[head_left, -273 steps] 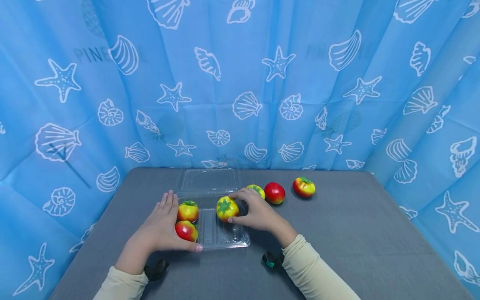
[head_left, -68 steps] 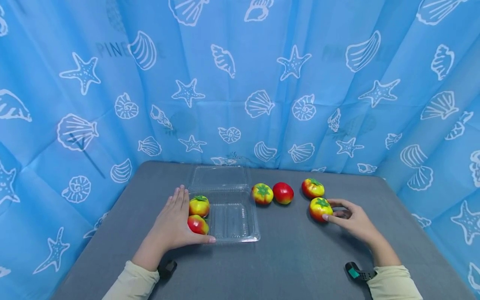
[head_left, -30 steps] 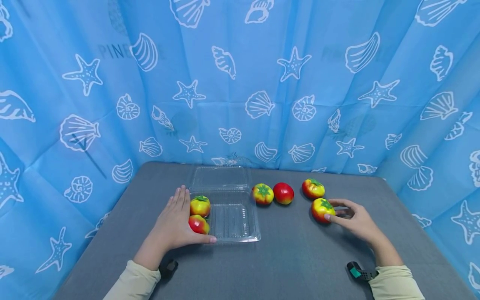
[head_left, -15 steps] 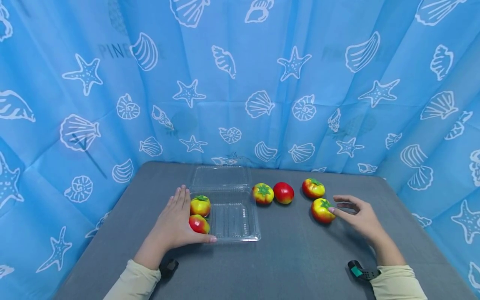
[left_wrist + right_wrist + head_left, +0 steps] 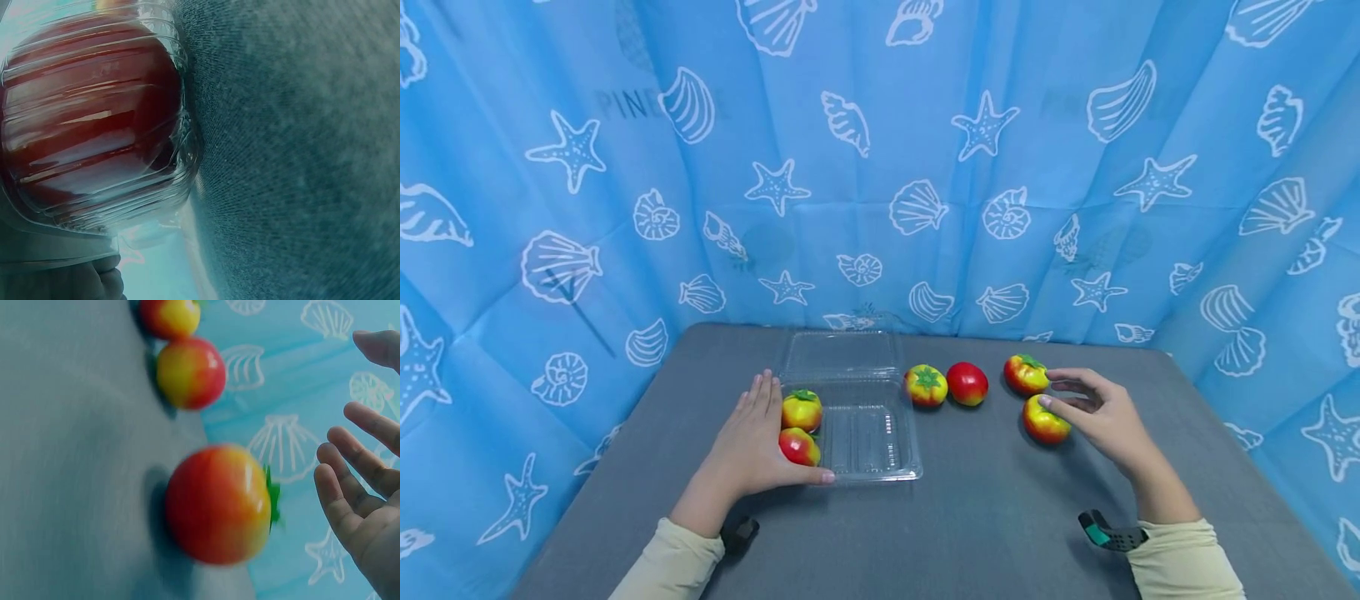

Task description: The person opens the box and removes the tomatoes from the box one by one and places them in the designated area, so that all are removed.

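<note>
My left hand (image 5: 741,450) lies with straight fingers along the left side of a clear plastic clamshell box (image 5: 880,477), thumb along its front. Inside, at the left, sit two red-and-yellow tomato-like fruits, the front one (image 5: 799,447) and the back one (image 5: 802,410). Red fruit (image 5: 94,106) shows through the box wall in the left wrist view. My right hand (image 5: 1108,417) hovers above and right of another such fruit (image 5: 1047,421) on the table. In the right wrist view its fingers (image 5: 340,487) are spread apart from that green-topped fruit (image 5: 219,506), holding nothing.
Another fruit (image 5: 1026,375) lies just behind the one near my right hand. Right of the box, a green-topped fruit (image 5: 927,386) and a red one (image 5: 967,384) lie side by side. The box lid (image 5: 841,354) leans open toward the blue shell-print curtain (image 5: 865,167).
The right hand carried a fruit out of the box to the table's right side, released it, and has now risen and shifted slightly back over it. The left hand keeps its place at the box.
</note>
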Motion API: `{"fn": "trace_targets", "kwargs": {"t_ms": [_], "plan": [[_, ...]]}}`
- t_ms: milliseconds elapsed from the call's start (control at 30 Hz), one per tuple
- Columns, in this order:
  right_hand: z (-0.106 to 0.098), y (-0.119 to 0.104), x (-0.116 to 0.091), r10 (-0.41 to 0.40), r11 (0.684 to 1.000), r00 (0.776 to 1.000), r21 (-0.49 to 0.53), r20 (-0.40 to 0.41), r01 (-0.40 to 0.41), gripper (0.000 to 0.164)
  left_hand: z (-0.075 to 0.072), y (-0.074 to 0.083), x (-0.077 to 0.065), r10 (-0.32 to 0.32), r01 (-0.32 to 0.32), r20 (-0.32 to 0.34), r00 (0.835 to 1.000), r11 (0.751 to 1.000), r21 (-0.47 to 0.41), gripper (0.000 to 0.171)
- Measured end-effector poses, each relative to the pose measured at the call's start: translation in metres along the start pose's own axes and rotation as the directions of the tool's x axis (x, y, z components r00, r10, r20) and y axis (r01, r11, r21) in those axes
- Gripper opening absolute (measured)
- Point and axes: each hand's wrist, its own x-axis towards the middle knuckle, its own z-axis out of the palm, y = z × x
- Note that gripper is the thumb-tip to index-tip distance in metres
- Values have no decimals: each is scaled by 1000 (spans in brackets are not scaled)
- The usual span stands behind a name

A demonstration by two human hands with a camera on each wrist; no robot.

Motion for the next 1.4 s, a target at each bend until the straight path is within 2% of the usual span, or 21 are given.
{"fn": "trace_targets", "kwargs": {"t_ms": [267, 533, 733, 967, 1233, 1400], "plan": [[29, -22, 17, -2, 999, 999, 33, 42, 0, 53, 3, -2, -1, -1, 1, -2, 1000, 1000, -3, 158], [65, -37, 31, -119, 985, 989, 138, 88, 106, 43, 2, -2, 0, 9, -9, -9, 1000, 1000, -3, 157], [93, -52, 39, -114, 982, 979, 171, 168, 85, 48, 1, -2, 0, 9, -9, -14, 1000, 1000, 5, 157], [127, -67, 44, -196, 957, 944, 261, 265, 125, 48, 1, -2, 1, 4, -4, -10, 1000, 1000, 4, 156], [159, -87, 45, -228, 958, 907, 246, 355, 145, 48, 1, -1, 1, -8, 8, -5, 1000, 1000, 10, 153], [178, -97, 44, -286, 942, 859, 287, 424, 172, 46, 2, 0, 1, -9, 9, -15, 1000, 1000, 15, 152]]}}
